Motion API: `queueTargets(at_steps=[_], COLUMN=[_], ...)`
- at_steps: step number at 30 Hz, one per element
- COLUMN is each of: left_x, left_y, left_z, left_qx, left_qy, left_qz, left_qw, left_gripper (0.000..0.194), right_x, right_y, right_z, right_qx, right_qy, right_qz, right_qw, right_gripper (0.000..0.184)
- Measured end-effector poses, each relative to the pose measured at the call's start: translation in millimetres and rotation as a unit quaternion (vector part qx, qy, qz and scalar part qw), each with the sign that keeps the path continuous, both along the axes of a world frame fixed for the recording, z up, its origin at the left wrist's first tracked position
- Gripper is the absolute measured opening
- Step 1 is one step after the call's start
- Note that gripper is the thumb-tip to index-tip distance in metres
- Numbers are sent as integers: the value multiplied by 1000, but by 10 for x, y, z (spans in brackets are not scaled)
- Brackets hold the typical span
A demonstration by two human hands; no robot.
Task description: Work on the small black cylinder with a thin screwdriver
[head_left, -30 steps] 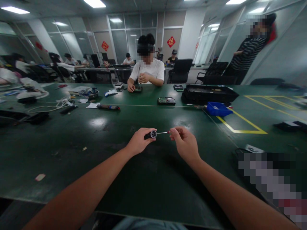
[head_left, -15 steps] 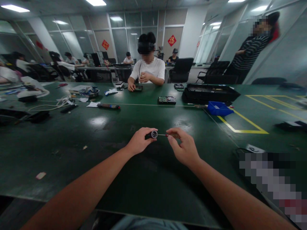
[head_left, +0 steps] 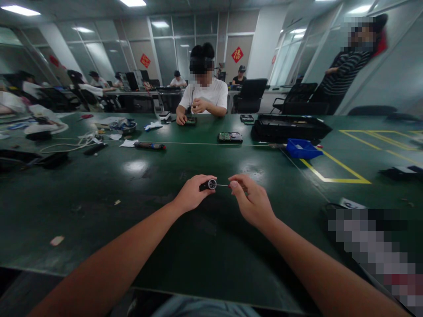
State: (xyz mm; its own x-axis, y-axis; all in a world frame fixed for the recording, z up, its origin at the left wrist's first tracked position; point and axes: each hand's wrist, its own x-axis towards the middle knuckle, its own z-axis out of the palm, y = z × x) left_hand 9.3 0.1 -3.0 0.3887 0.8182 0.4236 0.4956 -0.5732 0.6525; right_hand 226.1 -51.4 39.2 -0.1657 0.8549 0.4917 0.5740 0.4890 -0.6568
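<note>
My left hand (head_left: 191, 193) is closed around a small black cylinder (head_left: 212, 184), whose round, silver-rimmed end faces me. From the right, the thin metal shaft of a screwdriver (head_left: 223, 185) reaches the cylinder's side. Whether its tip sits in a screw or only touches the side, I cannot tell. My right hand (head_left: 254, 201) pinches the screwdriver's reddish handle between thumb and fingers, which hide most of it. Both hands are above the green table (head_left: 185, 264).
Beyond my hands lie a hard drive (head_left: 230, 137), a blue bin (head_left: 303, 149), a long black tray (head_left: 291, 127) and a dark pen-shaped tool (head_left: 150, 145). Across the table a person (head_left: 203, 94) handles a circuit board. A blurred-out object (head_left: 373, 251) is at the right.
My right thumb and fingers have shifted slightly on the screwdriver handle. The cylinder stays nearly in place in my left hand.
</note>
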Motion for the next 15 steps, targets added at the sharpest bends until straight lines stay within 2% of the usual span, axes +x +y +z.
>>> queueTargets(at_steps=[4,11,13,15], left_x=[4,6,7,8], left_y=[-4,-13,-20,-23], left_z=[3,19,34,42], left_qx=[1,13,23,31], left_qy=[-3,-10,-1,11], left_qz=[-7,6,0,-4], left_qw=[1000,1000,1000,999], left_gripper=[37,37,37,36], right_x=[-20,-6,11,28], right_y=[8,129,184,236], right_z=[-22,-104,-131,-155], right_qx=[-24,-92,-110,-148], right_qy=[67,222,271,342], right_qz=[-22,15,13,13], right_qw=[997,971,956,928], right_gripper=[24,29,31,32])
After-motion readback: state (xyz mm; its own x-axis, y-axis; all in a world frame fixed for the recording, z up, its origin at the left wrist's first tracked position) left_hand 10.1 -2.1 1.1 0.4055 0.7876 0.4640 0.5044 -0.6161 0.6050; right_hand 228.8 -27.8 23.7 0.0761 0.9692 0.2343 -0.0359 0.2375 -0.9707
